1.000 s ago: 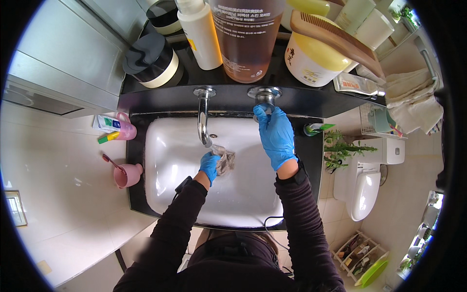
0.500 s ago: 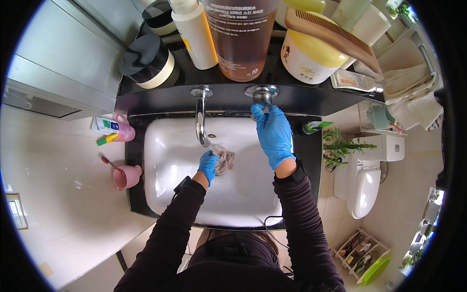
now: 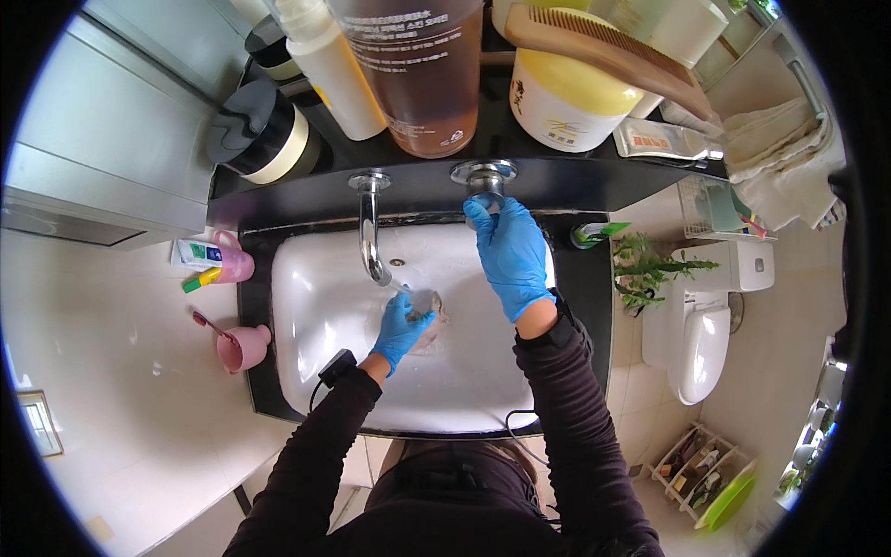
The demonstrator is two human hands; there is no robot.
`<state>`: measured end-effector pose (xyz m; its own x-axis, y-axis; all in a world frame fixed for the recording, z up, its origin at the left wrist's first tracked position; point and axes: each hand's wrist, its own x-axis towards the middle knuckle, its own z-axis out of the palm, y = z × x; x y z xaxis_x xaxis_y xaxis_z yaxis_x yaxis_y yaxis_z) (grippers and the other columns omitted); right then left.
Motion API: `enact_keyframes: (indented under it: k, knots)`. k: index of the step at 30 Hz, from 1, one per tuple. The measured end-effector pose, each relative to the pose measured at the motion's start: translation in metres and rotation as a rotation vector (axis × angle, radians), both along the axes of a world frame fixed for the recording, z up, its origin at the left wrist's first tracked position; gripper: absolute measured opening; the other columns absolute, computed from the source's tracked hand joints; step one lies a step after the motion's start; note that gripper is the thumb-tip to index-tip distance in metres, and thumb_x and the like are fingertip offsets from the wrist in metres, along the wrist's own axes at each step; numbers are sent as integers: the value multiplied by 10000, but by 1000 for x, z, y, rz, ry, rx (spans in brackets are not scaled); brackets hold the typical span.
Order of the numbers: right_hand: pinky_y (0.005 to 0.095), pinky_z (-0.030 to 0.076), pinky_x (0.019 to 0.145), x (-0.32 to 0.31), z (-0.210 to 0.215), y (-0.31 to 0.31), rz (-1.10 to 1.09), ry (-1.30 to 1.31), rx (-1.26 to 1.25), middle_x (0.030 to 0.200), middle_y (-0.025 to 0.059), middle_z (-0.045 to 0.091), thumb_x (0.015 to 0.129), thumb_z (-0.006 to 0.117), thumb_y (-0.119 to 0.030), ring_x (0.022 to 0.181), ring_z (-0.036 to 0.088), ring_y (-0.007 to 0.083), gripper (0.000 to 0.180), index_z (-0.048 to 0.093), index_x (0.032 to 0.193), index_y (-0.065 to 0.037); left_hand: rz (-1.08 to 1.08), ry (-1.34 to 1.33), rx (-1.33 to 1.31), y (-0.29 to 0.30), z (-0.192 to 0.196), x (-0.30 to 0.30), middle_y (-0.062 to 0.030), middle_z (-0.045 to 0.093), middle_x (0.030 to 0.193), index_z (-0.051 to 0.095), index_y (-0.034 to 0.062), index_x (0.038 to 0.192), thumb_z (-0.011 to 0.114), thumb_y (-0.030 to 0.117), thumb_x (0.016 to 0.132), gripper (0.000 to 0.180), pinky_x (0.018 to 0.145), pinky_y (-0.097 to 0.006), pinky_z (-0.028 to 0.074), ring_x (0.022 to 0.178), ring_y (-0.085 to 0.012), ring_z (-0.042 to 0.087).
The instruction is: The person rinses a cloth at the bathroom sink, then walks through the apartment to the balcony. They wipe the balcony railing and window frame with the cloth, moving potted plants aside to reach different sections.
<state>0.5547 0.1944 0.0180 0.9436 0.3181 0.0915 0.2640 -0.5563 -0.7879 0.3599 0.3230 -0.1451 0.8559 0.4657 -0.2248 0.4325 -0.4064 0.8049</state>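
My left hand (image 3: 399,330), in a blue glove, is closed on a wet greyish-brown cloth (image 3: 433,320) low in the white sink (image 3: 483,371). Its fingers partly cover the cloth. Just above them ends the chrome spout (image 3: 369,237), with water running from it onto the hand and cloth. My right hand (image 3: 512,258), gloved in blue too, grips the round chrome tap handle (image 3: 484,178) on the black ledge's front face. Most of the handle's lower part is hidden by the fingers.
Along the black ledge stand a brown bottle (image 3: 418,84), a white pump bottle (image 3: 334,74), a black-lidded jar (image 3: 260,135) and a yellow-lidded tub (image 3: 566,102) with a wooden comb (image 3: 603,51) on top. Pink cups (image 3: 244,348) flank the sink's left. A toilet (image 3: 701,353) stands right.
My left hand has shifted up toward the spout and over more of the cloth. My right hand stays on the tap handle. The whole view has moved slightly.
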Motion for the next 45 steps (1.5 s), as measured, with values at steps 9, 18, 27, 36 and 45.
enact_keyframes:
  k: [9, 18, 27, 36, 45]
  knots:
    - [331, 502, 653, 2, 1, -1, 15, 13, -56, 795, 110, 690, 921, 603, -297, 710, 664, 247, 253, 628, 930, -45, -309, 246, 412, -45, -44, -11, -237, 529, 1134, 416, 57, 1341, 618, 155, 824, 564, 794, -481, 468, 990, -407, 555]
    - [331, 497, 638, 2, -5, 1, 4, -14, 30, 766, 100, 682, 907, 623, -286, 686, 655, 242, 238, 635, 910, -48, -97, 186, 396, -10, -5, -7, -191, 605, 985, 537, 84, 1135, 652, 369, 828, 434, 750, -465, 479, 931, -383, 589]
    - [364, 483, 601, 1, -7, 0, -1, -27, 26, 721, 121, 645, 890, 634, -312, 647, 628, 279, 275, 607, 845, -43, -226, 344, 690, -35, -33, -25, -288, 237, 1464, 258, 112, 1467, 710, 344, 770, 862, 1013, -591, 304, 1328, -476, 280]
    - [396, 467, 572, 1, -9, 2, -24, -153, 67, 684, 134, 613, 871, 658, -311, 627, 603, 314, 289, 582, 797, -42, -179, 143, 532, -15, -45, -48, -290, 229, 1477, 118, -3, 1479, 684, 233, 773, 935, 1084, -526, 253, 1345, -480, 252]
    - [404, 451, 555, 4, -24, 5, -17, -116, 188, 643, 138, 580, 858, 671, -321, 593, 568, 323, 318, 556, 749, -46, -127, 117, 563, -12, -38, -51, -272, 355, 1403, 157, 8, 1478, 692, 185, 742, 927, 1036, -493, 331, 1272, -453, 374]
